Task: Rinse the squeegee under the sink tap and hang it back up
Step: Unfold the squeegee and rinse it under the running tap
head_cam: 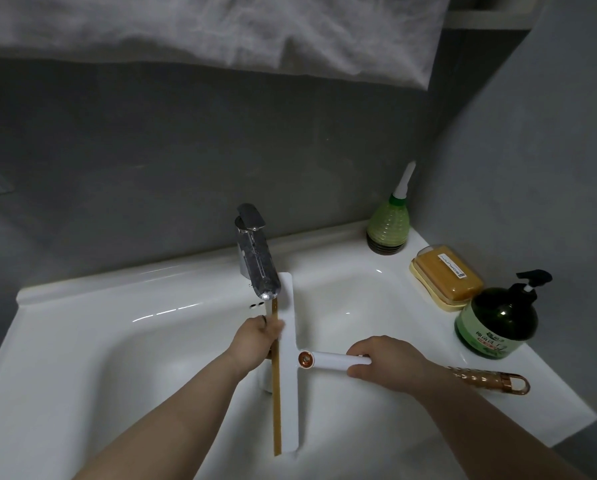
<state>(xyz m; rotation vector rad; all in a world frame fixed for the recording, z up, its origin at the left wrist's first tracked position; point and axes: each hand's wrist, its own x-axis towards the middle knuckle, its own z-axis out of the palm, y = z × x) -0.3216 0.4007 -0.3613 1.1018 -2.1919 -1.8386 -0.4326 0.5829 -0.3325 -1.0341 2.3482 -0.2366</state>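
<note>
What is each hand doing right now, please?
Left hand: closed, gripping the squeegee by its blade edge.
Right hand: closed around the squeegee's white handle.

Glossy white ceramic sink [82, 341] gleaming; chrome tap [259, 265] shining; squeegee [290, 358] looking smooth white plastic; wall [151, 150] showing matt grey.

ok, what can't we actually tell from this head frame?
- Water flow: none discernible at the tap spout; too faint to settle.
- Hanging hook: not in view.
- Left hand fingertips: hidden behind the squeegee blade.
- Handle middle: covered by the right hand.
- Green bottle label: too small to read.
</note>
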